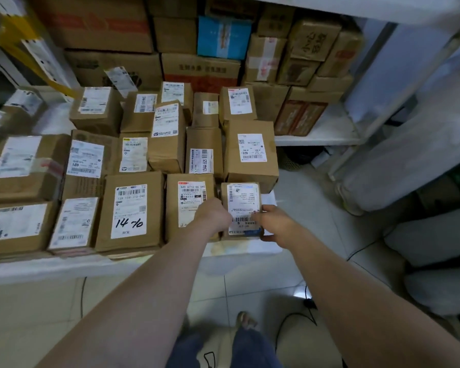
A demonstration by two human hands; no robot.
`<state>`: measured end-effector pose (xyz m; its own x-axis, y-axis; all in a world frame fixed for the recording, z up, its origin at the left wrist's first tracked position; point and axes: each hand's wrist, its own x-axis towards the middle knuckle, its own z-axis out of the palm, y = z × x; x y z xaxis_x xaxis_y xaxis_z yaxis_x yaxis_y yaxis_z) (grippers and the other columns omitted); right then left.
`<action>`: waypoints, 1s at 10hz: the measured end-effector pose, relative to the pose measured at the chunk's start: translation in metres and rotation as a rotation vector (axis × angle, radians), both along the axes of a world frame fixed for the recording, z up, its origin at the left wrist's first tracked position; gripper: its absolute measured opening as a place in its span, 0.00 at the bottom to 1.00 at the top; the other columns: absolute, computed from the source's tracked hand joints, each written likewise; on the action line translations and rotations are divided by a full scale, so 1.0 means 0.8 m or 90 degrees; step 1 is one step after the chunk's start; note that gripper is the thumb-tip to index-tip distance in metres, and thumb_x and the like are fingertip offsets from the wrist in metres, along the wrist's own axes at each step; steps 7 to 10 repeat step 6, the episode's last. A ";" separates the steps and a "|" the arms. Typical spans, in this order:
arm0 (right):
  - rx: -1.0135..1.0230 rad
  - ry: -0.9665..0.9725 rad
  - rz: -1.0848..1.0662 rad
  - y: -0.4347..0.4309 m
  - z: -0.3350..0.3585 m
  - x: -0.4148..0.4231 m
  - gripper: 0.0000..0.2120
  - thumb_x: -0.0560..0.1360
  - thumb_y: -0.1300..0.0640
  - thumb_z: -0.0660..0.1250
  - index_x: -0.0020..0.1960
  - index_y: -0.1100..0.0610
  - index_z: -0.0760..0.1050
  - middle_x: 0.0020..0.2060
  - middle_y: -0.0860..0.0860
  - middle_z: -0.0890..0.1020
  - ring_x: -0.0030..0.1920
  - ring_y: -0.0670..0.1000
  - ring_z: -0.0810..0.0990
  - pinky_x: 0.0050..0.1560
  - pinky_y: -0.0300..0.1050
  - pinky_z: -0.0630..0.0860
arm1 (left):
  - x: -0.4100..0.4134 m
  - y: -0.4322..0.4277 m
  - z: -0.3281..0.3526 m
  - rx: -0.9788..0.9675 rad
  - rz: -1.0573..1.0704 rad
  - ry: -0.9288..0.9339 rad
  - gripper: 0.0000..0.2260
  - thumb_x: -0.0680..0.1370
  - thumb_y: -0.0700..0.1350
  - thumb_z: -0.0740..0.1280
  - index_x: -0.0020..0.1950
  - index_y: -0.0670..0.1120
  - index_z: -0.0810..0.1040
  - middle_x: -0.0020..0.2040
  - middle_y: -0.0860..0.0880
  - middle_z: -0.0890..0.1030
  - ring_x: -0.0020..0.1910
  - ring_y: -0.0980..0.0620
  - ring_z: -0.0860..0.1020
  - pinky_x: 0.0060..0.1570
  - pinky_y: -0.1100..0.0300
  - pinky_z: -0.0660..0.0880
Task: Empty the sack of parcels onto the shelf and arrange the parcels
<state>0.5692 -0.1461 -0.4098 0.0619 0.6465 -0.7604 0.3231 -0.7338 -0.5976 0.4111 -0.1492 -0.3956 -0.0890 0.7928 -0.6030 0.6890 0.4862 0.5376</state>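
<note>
While both your arms reach forward over the white shelf (64,266), the parcels on it lie label-up in rough rows. At the far left the labels are blurred and cannot be read. Next comes a box marked "021" (85,162) on its sticker, with a smaller box (73,224) in front of it whose print is too fine to make out. Just right of that lies the "14" box (132,211): its label shows a barcode, the printed line "159 159 J10 040", and bold black handwriting that reads "14" followed by a scrawl like "-10". Beside it, touching, is a box (189,200) with a red-topped label reading "640 6710-00 042".

Your left hand (214,216) rests over the lower right part of that label, fingers curled down against the left edge of the small parcel (241,205). Your right hand (272,224) presses the same parcel from its right side, thumb on the label, fingers wrapped under the near corner. So both hands are clamped on the small parcel, which sits at the front right corner of the shelf, its white label carrying barcodes and small unreadable print, with a blue patch at the near edge.

Behind it stands a taller box with "023" (250,152) on its sticker. Further back, cartons (199,67) are stacked against the wall, one of them blue (223,38). At the right, white sacks (409,160) lean by the rack on the tiled floor (250,282).
</note>
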 end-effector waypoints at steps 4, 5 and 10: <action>-0.009 -0.100 0.190 -0.008 0.005 -0.002 0.28 0.80 0.52 0.64 0.76 0.54 0.56 0.63 0.52 0.74 0.60 0.55 0.75 0.54 0.50 0.76 | -0.005 -0.011 -0.001 0.079 -0.082 0.020 0.22 0.78 0.43 0.67 0.72 0.49 0.71 0.66 0.48 0.76 0.63 0.48 0.75 0.60 0.56 0.75; 0.027 -0.249 0.360 0.004 0.023 0.012 0.36 0.79 0.47 0.64 0.79 0.55 0.50 0.73 0.55 0.66 0.67 0.57 0.71 0.57 0.47 0.74 | -0.023 -0.012 0.015 0.111 -0.061 0.005 0.14 0.78 0.44 0.67 0.64 0.48 0.77 0.61 0.50 0.79 0.58 0.49 0.77 0.55 0.57 0.75; 0.013 -0.232 0.384 0.019 0.045 0.027 0.31 0.79 0.44 0.63 0.77 0.54 0.58 0.68 0.53 0.74 0.60 0.54 0.77 0.59 0.49 0.77 | -0.044 -0.040 0.022 0.132 -0.042 -0.005 0.11 0.79 0.45 0.65 0.60 0.50 0.79 0.56 0.53 0.81 0.51 0.55 0.78 0.47 0.64 0.73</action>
